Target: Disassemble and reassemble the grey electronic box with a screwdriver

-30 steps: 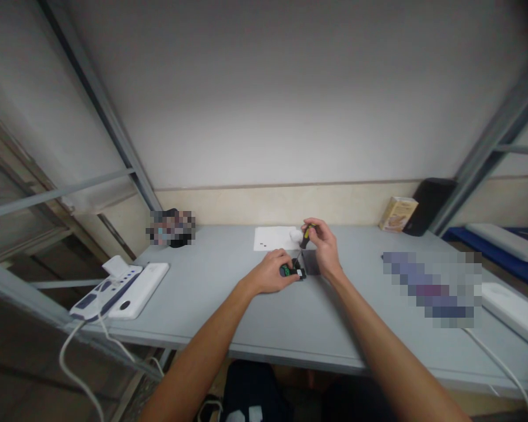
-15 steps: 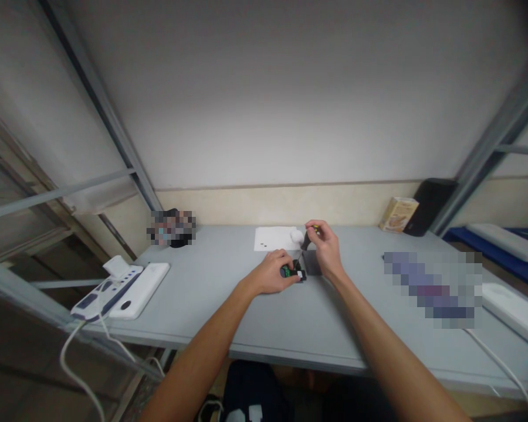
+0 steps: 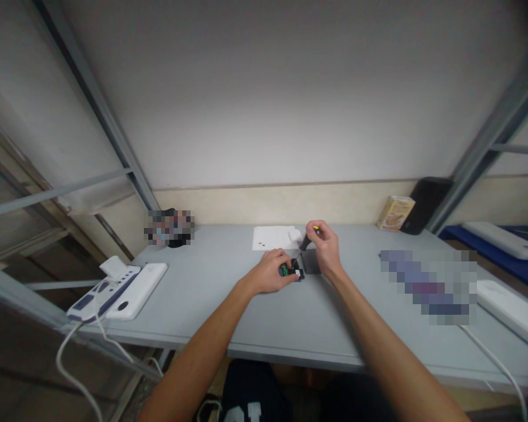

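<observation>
My right hand (image 3: 324,249) is closed around the handle of a screwdriver (image 3: 307,241), dark with a yellow end, its shaft slanting down to the left. The tip meets a small dark device with green and white parts (image 3: 298,274) on the table. Around that device's left side my left hand (image 3: 271,271) is closed, pressing it with thumb and fingers. What exactly the device is I cannot make out. A dark grey flat piece (image 3: 310,263) lies beside it, partly behind my right hand. Beyond is a white sheet of paper (image 3: 270,237) with tiny dark bits and a small white item.
On the grey table (image 3: 193,305), a power strip (image 3: 101,296) and a white slab (image 3: 143,290) stand at left, with cables over the edge. A yellow box (image 3: 395,213) and a black case (image 3: 426,205) lean at the back right. Blurred-out items lie on both sides.
The whole view has shifted slightly. Both hands keep nearly the same place and grip, and the screwdriver stays on the device.
</observation>
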The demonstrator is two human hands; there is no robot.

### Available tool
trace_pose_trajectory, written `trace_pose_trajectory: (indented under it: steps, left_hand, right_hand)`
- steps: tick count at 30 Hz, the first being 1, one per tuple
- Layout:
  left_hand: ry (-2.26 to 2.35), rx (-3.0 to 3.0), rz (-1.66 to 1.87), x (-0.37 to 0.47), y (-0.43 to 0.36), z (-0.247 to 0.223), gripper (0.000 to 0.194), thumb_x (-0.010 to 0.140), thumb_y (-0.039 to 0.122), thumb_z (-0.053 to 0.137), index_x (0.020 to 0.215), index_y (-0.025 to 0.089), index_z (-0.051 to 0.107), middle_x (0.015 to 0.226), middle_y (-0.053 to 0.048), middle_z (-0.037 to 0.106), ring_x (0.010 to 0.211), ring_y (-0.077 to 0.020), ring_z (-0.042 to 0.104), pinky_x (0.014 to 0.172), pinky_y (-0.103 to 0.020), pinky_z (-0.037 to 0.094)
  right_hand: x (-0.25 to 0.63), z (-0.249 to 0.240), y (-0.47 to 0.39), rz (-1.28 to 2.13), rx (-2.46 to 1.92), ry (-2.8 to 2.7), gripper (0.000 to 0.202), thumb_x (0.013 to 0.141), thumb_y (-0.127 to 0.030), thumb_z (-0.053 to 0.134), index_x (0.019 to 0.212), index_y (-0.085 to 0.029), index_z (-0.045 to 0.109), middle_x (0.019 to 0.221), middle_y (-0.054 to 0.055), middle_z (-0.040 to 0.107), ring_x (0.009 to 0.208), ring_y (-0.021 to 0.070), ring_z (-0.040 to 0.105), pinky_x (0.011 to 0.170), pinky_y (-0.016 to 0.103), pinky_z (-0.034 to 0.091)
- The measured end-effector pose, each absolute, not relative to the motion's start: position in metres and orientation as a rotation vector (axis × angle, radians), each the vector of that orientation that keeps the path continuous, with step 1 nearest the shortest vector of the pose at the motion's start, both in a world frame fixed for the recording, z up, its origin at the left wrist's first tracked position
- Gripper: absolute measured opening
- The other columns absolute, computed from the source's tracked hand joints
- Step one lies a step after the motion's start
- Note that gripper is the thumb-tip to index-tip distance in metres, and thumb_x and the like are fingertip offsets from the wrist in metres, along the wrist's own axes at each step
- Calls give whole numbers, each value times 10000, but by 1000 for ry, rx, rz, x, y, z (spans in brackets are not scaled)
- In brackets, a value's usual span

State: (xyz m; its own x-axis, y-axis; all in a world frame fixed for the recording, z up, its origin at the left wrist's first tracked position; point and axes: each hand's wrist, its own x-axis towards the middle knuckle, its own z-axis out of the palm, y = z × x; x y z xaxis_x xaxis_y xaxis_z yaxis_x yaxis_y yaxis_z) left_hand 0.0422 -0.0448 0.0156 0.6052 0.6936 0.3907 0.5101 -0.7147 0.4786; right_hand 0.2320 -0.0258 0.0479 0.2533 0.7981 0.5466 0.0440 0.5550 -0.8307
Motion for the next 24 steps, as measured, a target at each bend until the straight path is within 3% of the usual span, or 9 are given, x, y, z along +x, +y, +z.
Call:
trace_pose_trajectory:
  steps: [7, 10, 16, 24]
  left_hand:
    - [969, 2514, 804, 42, -47, 19, 255, 850, 423, 726, 857, 203, 597, 1002, -37, 602, 985, -213, 573, 941, -346, 405]
    - [980, 2513, 798, 42, -47, 20, 262, 849, 430, 727, 858, 204, 594, 1007, -38, 603, 985, -215, 572, 936, -344, 404]
    - [972, 2547, 787, 42, -47, 21, 272, 857, 442, 718, 847, 204, 587, 994, -35, 610, 1020, -219, 573, 944, -346, 381]
    - [997, 2552, 772, 41, -47, 22, 281, 853, 454, 722, 877, 206, 590, 1017, -27, 624, 1032, -216, 574, 953, -354, 351]
  right_hand:
    - [232, 44, -23, 733, -807, -1213, 261, 944, -437, 544, 1044, -245, 691, 892, 33, 677, 873, 203, 604, 804, 324, 452]
    - [229, 44, -23, 755, -759, -1188, 266, 946, -454, 539, 1000, -236, 681, 906, 35, 678, 886, 204, 607, 801, 319, 456]
    - [230, 46, -23, 668, -830, -1168, 216, 829, -433, 711, 903, -231, 694, 908, 17, 641, 771, 170, 555, 696, 284, 432]
    - [231, 45, -23, 753, -758, -1212, 232, 941, -412, 558, 1023, -242, 692, 907, 34, 671, 883, 201, 598, 820, 323, 444]
